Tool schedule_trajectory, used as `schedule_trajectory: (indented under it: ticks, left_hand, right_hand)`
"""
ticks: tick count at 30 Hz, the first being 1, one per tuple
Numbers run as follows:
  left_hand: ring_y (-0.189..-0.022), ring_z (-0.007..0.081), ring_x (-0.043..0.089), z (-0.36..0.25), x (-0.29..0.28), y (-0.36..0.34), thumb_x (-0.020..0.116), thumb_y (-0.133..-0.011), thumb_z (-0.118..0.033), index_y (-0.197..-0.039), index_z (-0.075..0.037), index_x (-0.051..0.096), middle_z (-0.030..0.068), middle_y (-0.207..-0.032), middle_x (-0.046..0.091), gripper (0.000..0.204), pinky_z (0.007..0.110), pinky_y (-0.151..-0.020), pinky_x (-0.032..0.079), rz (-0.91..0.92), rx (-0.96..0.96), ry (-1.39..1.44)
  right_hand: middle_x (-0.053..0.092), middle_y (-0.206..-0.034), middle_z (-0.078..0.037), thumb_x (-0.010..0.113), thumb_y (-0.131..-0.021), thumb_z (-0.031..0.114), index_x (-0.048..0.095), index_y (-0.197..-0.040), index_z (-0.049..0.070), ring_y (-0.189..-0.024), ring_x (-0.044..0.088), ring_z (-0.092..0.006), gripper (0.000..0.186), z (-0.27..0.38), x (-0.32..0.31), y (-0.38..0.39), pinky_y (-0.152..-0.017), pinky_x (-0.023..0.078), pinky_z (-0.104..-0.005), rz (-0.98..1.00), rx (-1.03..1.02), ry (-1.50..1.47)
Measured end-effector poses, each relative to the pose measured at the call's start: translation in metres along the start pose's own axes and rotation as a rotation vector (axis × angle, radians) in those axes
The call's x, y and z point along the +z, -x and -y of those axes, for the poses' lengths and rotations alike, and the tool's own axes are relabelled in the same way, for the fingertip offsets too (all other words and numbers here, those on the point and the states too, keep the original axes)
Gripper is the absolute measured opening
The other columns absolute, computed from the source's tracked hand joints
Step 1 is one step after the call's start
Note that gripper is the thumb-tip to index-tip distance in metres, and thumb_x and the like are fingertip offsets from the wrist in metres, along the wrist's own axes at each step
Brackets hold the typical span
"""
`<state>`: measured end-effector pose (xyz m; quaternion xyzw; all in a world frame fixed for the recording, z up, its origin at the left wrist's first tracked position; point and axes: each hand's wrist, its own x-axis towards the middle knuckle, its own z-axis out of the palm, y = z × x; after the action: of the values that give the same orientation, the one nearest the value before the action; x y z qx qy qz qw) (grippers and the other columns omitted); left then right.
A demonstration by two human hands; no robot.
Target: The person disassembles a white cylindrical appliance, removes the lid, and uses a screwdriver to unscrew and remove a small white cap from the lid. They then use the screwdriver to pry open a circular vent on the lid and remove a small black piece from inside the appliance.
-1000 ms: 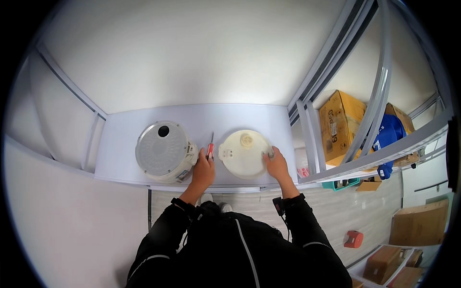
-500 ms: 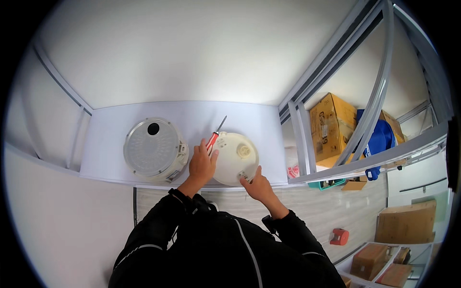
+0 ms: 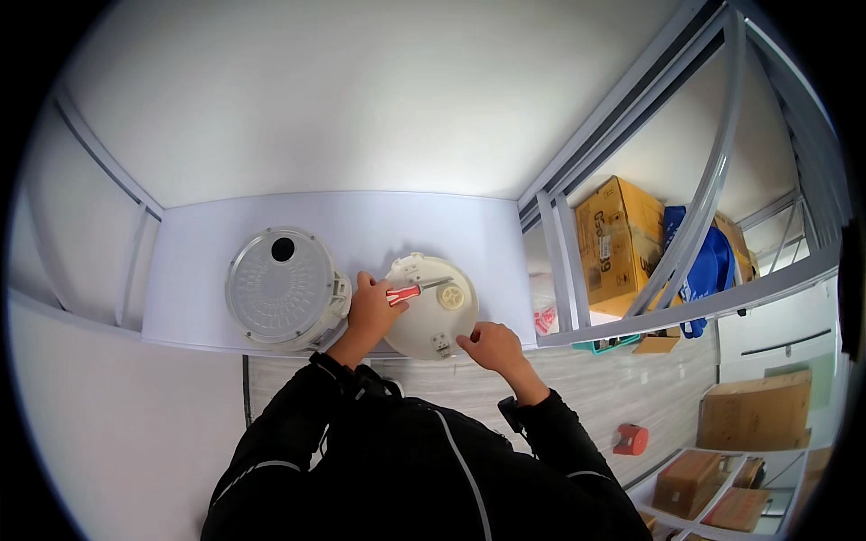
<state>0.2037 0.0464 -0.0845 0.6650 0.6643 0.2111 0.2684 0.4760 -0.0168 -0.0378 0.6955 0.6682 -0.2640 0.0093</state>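
My left hand [image 3: 370,311] is closed around the red-and-white handle of a screwdriver [image 3: 410,293]. Its metal shaft points right, above a round cream-coloured cover [image 3: 419,329] lying on the white shelf. A ribbed round boss [image 3: 450,297] stands on that cover, close to the shaft's tip. At the cover's lower right edge is my right hand [image 3: 496,347], fingers curled and thumb over the rim; whether anything small is in it is hidden. Left of both hands sits a round white appliance [image 3: 280,288] with a grey lid and a black round spot.
The white shelf [image 3: 203,234] backs onto a pale wall. Grey metal rails [image 3: 564,261] border its right end. Beyond them are a cardboard box [image 3: 618,243] and a blue bag [image 3: 708,270]. A red stool-like object [image 3: 631,439] stands on the floor.
The screwdriver has swung from pointing away and up to pointing right over the cover. My right hand's fingers have curled in and shifted slightly toward me.
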Motion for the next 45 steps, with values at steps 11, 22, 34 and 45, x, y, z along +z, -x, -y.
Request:
schedule_trajectory:
  ticks: [11, 22, 34, 45]
  left_hand:
    - [-0.108, 0.0395, 0.069, 0.002, 0.001, -0.008, 0.094, -0.074, -0.034, -0.124, -0.007, 0.07, 0.0166, -0.135, 0.056, 0.062, 0.049, -0.092, 0.059, 0.171, 0.006, 0.005]
    - [-0.108, 0.0402, 0.069, -0.003, -0.005, -0.003, 0.096, -0.071, -0.031, -0.121, -0.001, 0.068, 0.0175, -0.125, 0.063, 0.064, 0.048, -0.092, 0.058, 0.068, 0.031, 0.036]
    - [-0.106, 0.0409, 0.069, -0.003, -0.007, 0.001, 0.095, -0.072, -0.03, -0.121, 0.0, 0.068, 0.0169, -0.127, 0.061, 0.063, 0.049, -0.09, 0.057, 0.027, 0.077, 0.046]
    - [-0.107, 0.0398, 0.068, -0.004, -0.001, 0.001, 0.095, -0.073, -0.03, -0.119, 0.0, 0.066, 0.0163, -0.127, 0.059, 0.062, 0.049, -0.089, 0.057, 0.041, 0.042, 0.011]
  right_hand:
    - [0.078, -0.096, -0.018, 0.077, -0.09, 0.053, 0.074, -0.098, 0.007, -0.095, 0.077, -0.0355, 0.047, 0.037, -0.044, -0.018, -0.076, 0.06, -0.048, -0.245, -0.056, 0.125]
    - [0.075, -0.101, -0.017, 0.081, -0.089, 0.038, 0.069, -0.11, 0.007, -0.091, 0.075, -0.0359, 0.04, 0.046, -0.004, -0.054, -0.075, 0.06, -0.0478, -0.295, -0.155, 0.101]
    - [0.063, -0.111, -0.017, 0.077, -0.084, 0.013, 0.065, -0.115, 0.007, -0.098, 0.069, -0.0376, 0.034, 0.034, -0.012, -0.041, -0.083, 0.059, -0.047, -0.49, -0.447, -0.133]
    - [0.062, -0.116, -0.024, 0.073, -0.084, 0.006, 0.062, -0.13, 0.0, -0.103, 0.066, -0.0427, 0.048, -0.057, 0.015, -0.029, -0.09, 0.057, -0.0479, -0.56, -0.101, -0.478]
